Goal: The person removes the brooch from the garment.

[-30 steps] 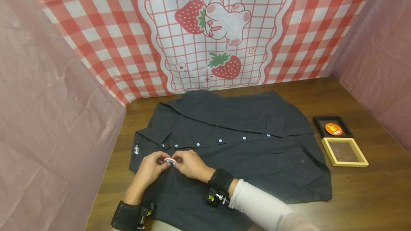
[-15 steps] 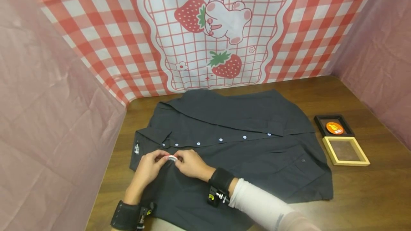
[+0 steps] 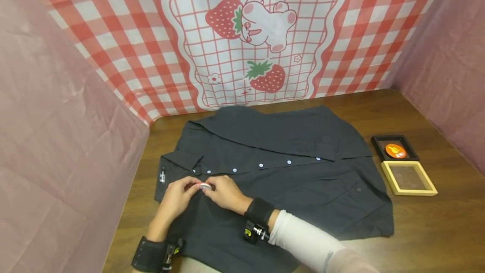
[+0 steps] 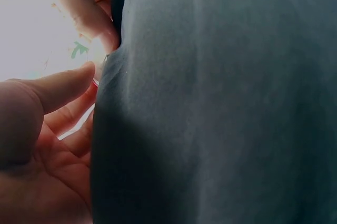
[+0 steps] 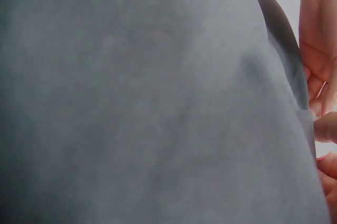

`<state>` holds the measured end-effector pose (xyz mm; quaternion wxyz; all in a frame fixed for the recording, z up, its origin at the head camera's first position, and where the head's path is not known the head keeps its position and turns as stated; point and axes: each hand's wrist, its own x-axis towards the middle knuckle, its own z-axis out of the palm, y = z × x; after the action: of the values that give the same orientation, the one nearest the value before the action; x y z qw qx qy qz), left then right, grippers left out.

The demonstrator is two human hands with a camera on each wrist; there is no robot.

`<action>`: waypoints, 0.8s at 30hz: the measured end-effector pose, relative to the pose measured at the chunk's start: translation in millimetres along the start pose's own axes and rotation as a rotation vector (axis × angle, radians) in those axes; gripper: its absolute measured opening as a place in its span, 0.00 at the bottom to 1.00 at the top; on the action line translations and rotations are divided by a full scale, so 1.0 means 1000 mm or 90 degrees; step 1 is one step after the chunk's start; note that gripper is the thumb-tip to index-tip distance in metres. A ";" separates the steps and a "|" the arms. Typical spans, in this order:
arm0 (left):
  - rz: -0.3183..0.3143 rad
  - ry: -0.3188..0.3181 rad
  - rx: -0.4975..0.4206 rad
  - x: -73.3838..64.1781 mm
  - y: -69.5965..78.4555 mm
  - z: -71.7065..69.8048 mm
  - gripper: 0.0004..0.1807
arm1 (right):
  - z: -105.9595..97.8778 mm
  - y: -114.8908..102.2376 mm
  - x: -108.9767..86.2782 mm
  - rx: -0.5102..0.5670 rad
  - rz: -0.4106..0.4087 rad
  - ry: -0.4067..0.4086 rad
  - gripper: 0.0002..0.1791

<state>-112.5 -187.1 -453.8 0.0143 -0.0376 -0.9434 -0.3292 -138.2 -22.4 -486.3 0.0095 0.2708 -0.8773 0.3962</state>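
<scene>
A dark grey button-up shirt (image 3: 242,210) lies spread on the table, its collar to the left. Over the front near the collar, both hands meet at a small round pin badge (image 3: 206,186), white at the back with a red edge. My left hand (image 3: 176,197) pinches the badge's left side between thumb and fingers. From the right, my right hand (image 3: 226,194) pinches its other side. Shirt cloth is drawn up to the badge, and in the left wrist view the cloth (image 4: 210,97) hangs close beside the fingertips. The pin is mostly hidden.
At the right, a black frame (image 3: 376,147) holds an orange round badge (image 3: 395,151). In front of it lies a pale yellow frame (image 3: 392,184). Wooden table (image 3: 435,226) surrounds the shirt. A red checked cloth (image 3: 132,54) hangs behind, with pink cloths at both sides.
The badge has tilted and turned slightly between the fingers, its white back showing differently. Both hands stay at nearly the same spot on the shirt.
</scene>
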 end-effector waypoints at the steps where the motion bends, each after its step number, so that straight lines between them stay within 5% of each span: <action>1: 0.002 -0.001 0.001 0.000 0.000 0.000 0.04 | 0.000 0.000 0.000 -0.003 -0.003 0.003 0.07; 24: -0.023 -0.015 -0.030 0.001 -0.003 0.002 0.11 | 0.000 0.003 -0.001 0.037 0.025 -0.027 0.07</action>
<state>-113.4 -188.2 -457.7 -0.0040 -0.0246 -0.9360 -0.3510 -139.0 -20.2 -488.2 -0.0245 0.2617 -0.8706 0.4160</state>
